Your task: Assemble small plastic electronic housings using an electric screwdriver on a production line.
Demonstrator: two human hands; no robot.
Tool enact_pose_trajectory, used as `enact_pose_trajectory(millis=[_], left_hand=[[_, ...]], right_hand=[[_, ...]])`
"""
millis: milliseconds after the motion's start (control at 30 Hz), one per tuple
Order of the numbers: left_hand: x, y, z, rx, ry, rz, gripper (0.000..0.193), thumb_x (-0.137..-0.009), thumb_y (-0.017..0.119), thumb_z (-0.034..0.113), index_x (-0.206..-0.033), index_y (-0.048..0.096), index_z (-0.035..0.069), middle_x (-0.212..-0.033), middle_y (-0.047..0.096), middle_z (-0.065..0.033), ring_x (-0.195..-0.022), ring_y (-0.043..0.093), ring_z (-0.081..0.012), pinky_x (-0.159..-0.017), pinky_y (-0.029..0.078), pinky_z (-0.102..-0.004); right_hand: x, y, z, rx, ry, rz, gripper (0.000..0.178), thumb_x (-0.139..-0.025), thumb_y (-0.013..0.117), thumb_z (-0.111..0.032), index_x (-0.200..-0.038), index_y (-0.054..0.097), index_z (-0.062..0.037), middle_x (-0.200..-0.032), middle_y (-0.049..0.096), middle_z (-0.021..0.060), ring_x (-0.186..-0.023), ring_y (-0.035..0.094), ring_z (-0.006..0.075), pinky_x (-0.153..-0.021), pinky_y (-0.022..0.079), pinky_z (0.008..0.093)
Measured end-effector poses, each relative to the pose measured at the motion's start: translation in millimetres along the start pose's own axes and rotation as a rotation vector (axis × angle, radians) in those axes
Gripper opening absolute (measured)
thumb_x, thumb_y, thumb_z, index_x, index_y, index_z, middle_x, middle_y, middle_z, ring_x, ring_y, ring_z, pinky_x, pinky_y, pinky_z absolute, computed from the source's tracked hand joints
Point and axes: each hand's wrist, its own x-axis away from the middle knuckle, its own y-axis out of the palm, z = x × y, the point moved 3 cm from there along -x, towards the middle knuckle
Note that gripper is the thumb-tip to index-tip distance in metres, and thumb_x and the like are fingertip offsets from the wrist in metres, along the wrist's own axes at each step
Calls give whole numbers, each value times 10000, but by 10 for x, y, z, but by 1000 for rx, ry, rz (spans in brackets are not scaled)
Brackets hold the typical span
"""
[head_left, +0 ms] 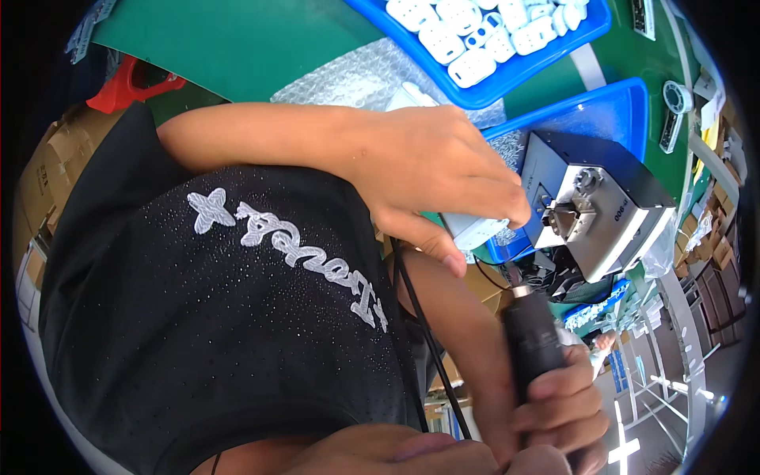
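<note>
My left hand reaches across the middle of the head view, its fingers and thumb closed round a white plastic housing. Most of that housing is hidden under the hand. Lower right, my right hand grips a black electric screwdriver with its fingers wrapped round the body. Its metal nose points up toward the housing; the tip is blurred, so I cannot tell whether it touches anything. Just right of the housing stands a grey and black screw feeder with a metal pick-up head.
A blue tray of white plastic parts sits at the top on the green table. Bubble wrap lies beside it. Behind the feeder is a second blue tray holding small screws. A black cable hangs near my right forearm.
</note>
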Motion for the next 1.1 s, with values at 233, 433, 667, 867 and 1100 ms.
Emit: enact_pose_trajectory(millis=[233, 433, 667, 867, 1100], left_hand=[[25, -47, 34, 67, -70, -18, 486, -867, 615, 415, -1065, 595, -28, -909, 628, -151, -705, 626, -320, -578, 504, -372], [35, -52, -4, 99, -63, -110, 488, -925, 554, 411, -1101, 575, -43, -920, 625, -161, -726, 618, -326, -597, 500, -388], [36, -62, -112, 108, -59, -120, 566, -944, 518, 496, -1098, 572, -46, -892, 613, -146, -718, 619, -305, -571, 490, -370], [22, -17, -18, 90, -20, -102, 567, -941, 520, 500, -1096, 567, -43, -879, 603, -146, -726, 621, -311, -576, 490, -374], [79, -53, 69, 56, -23, -57, 563, -948, 509, 492, -1115, 557, -44, -907, 601, -159, -742, 616, -331, -570, 482, -381]], right_hand=[[-386, -492, 1020, 328, -114, 788, 879, -778, 320, -897, -991, 476, -58, -559, 414, 26, -399, 374, 149, -400, 361, 307], [407, -502, 241, -220, -197, 199, 648, -868, 514, -693, -980, 517, -55, -657, 513, 53, -505, 491, 161, -559, 448, 335], [39, 185, 326, -916, -622, 270, 339, -949, 498, -368, -1097, 562, -70, -652, 468, -36, -522, 477, 108, -542, 431, 303], [132, 78, 173, -367, -164, -4, 249, -975, 470, -250, -1108, 564, -62, -682, 472, -34, -539, 479, 106, -550, 435, 299], [216, 103, 97, -317, -139, -9, 276, -972, 474, -245, -1157, 531, -49, -688, 463, -2, -544, 470, 149, -583, 437, 355]])
